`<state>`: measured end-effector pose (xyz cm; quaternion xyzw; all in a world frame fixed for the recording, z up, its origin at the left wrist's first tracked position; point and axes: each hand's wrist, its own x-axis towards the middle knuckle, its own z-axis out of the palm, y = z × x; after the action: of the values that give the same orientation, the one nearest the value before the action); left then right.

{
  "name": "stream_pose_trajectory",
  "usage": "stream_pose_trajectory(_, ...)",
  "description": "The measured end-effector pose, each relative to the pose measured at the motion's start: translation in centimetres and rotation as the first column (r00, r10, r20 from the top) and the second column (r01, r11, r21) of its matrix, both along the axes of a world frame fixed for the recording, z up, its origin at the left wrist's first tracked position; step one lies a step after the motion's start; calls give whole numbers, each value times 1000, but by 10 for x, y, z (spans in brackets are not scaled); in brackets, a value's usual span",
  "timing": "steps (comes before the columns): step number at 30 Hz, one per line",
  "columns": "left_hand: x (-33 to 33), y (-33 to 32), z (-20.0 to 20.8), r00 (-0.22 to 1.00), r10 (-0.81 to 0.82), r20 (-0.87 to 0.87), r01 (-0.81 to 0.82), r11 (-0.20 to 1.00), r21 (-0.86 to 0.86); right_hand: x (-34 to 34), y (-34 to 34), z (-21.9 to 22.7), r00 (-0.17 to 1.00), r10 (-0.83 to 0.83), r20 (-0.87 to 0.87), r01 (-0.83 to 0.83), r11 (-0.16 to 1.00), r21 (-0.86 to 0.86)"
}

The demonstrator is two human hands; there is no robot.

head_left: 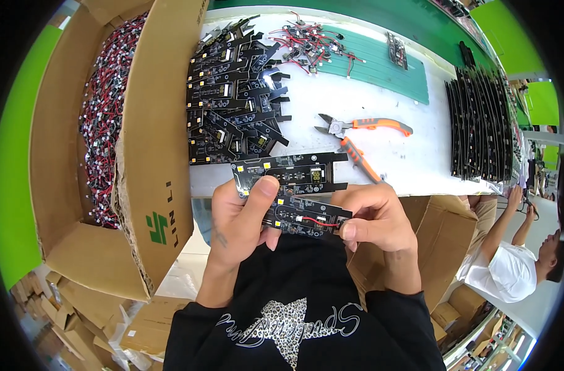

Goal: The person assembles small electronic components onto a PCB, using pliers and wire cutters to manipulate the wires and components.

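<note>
My left hand (pixel 237 213) grips a black circuit board (pixel 297 216), its thumb pressed on top. Above it in the same hand's reach lies a second black board (pixel 294 174) with yellow-white LEDs and a small display; whether the two are joined I cannot tell. A short red wire (pixel 316 221) with a white plug runs along the lower board. At that board's right end my right hand (pixel 381 219) is closed, thumb and fingers pinching the edge by the wire's end. Orange-and-grey side cutters (pixel 361 137) lie with jaws apart on the white worktop (pixel 331 96) beyond.
A pile of similar boards (pixel 232 99) lies at the left. Red-black wired connectors (pixel 313 46) sit by a green mat (pixel 381 68). Boards stand in a row (pixel 480 123) at right. A tall carton (pixel 149 161) of wired parts borders the left; another person (pixel 511 260) works at far right.
</note>
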<state>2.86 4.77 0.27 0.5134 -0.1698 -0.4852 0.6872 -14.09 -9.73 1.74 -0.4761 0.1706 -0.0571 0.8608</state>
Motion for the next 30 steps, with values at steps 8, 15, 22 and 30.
stream_pose_trajectory(8, 3, 5, -5, 976, 202, 80, -202, 979, -10, 0, -1, 14, 942, -289, -171, 217, 912, -348)
stream_pose_trajectory(15, 2, 10, -7, 981, 185, 59, -185, 983, 3, 38, -66, 30, 837, -542, -80, 228, 477, -849)
stream_pose_trajectory(22, -2, 10, 0, 988, 146, 51, -148, 988, 45, 95, -115, 17, 816, -565, 127, 144, -14, -989)
stream_pose_trajectory(30, 8, 9, -4, 991, 104, 84, -109, 992, 63, 60, -39, 33, 975, -205, -86, 60, 617, -785)
